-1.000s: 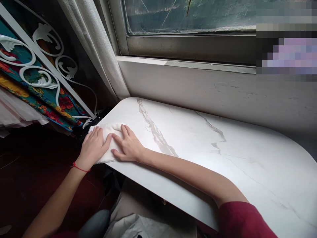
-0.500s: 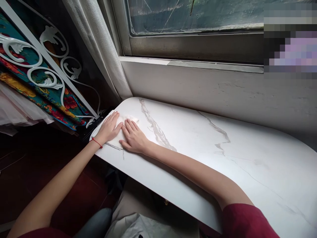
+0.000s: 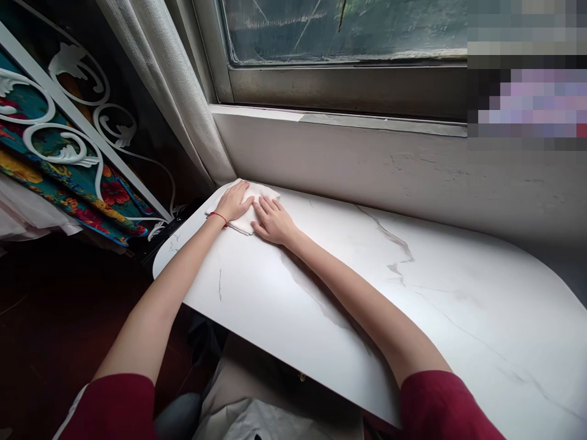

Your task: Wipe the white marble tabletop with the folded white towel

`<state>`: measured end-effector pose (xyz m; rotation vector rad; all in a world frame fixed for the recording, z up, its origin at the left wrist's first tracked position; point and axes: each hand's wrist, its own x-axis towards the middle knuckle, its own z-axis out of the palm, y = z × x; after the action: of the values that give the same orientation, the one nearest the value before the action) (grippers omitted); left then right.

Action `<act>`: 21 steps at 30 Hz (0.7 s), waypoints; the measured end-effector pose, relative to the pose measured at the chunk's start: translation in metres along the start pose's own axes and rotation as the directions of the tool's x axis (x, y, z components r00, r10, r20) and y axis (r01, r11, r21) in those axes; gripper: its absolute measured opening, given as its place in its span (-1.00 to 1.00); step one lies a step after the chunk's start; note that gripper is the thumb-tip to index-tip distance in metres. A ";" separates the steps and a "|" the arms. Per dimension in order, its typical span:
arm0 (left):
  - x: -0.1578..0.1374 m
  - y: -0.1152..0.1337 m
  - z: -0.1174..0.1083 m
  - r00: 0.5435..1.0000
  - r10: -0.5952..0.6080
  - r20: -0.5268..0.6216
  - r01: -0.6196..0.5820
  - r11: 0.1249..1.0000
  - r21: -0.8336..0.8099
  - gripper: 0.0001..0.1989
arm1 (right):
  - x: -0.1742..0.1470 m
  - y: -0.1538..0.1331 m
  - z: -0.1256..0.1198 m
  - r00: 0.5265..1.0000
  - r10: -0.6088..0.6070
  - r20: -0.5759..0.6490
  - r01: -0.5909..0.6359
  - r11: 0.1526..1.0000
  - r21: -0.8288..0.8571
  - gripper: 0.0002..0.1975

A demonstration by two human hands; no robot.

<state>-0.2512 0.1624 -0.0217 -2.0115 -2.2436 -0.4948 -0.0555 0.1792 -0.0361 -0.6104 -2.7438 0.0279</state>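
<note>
White cloth (image 3: 244,222) lies under both flattened, outstretched hands (image 3: 277,222).

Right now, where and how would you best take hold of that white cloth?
I'd probably pinch the white cloth by its near edge, coming from the near side: it lies flat on the table, and that edge shows bare between the left hand and right hand.

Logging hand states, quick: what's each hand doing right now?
Left hand: open, laid flat on the white cloth, not gripping it.
Right hand: open, laid at least partly on the same cloth, not gripping it.
</note>
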 end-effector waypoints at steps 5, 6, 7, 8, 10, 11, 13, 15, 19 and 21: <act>0.020 0.012 0.007 1.000 0.023 -0.006 -0.023 1.000 -0.008 -0.42 | 0.001 0.018 0.001 0.999 0.038 -0.001 -0.038 0.999 -0.017 -0.32; 0.023 0.013 0.008 1.000 0.023 -0.008 -0.023 1.000 -0.011 -0.42 | 0.001 0.020 0.002 0.999 0.040 -0.005 -0.040 0.999 -0.018 -0.32; 0.025 0.015 0.010 1.000 0.019 -0.010 -0.020 1.000 -0.014 -0.42 | 0.001 0.023 0.002 0.999 0.042 -0.010 -0.042 0.999 -0.018 -0.32; 0.028 0.017 0.011 1.000 0.015 -0.011 -0.015 1.000 -0.016 -0.42 | 0.001 0.026 0.002 0.999 0.044 -0.015 -0.045 0.999 -0.019 -0.32; 0.033 0.021 0.014 1.000 0.000 -0.012 -0.001 1.000 -0.014 -0.43 | 0.002 0.032 0.003 0.999 0.050 -0.022 -0.050 0.999 -0.017 -0.33; 0.035 0.023 0.016 1.000 -0.008 -0.012 0.008 1.000 -0.009 -0.44 | 0.002 0.035 0.003 0.998 0.052 -0.024 -0.052 0.999 -0.015 -0.34; 0.038 0.027 0.018 1.000 -0.024 -0.008 0.024 1.000 0.002 -0.45 | 0.002 0.040 0.002 0.998 0.055 -0.030 -0.055 0.998 -0.013 -0.36; 0.038 0.031 0.019 0.999 -0.044 -0.001 0.044 0.999 0.008 -0.45 | 0.002 0.043 0.000 0.998 0.051 -0.032 -0.051 0.999 -0.018 -0.37; 0.035 0.034 0.015 0.996 -0.076 0.048 0.075 0.997 0.023 -0.43 | 0.002 0.041 -0.005 0.999 0.039 -0.029 -0.040 0.998 -0.047 -0.42; 0.032 0.036 0.013 0.995 -0.069 0.073 0.065 0.997 0.049 -0.41 | 0.002 0.038 -0.007 0.999 0.035 -0.019 -0.037 0.997 -0.068 -0.44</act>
<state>-0.2186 0.2001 -0.0187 -1.9698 -2.3499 -0.3758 -0.0395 0.2141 -0.0321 -0.6755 -2.7261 -0.0634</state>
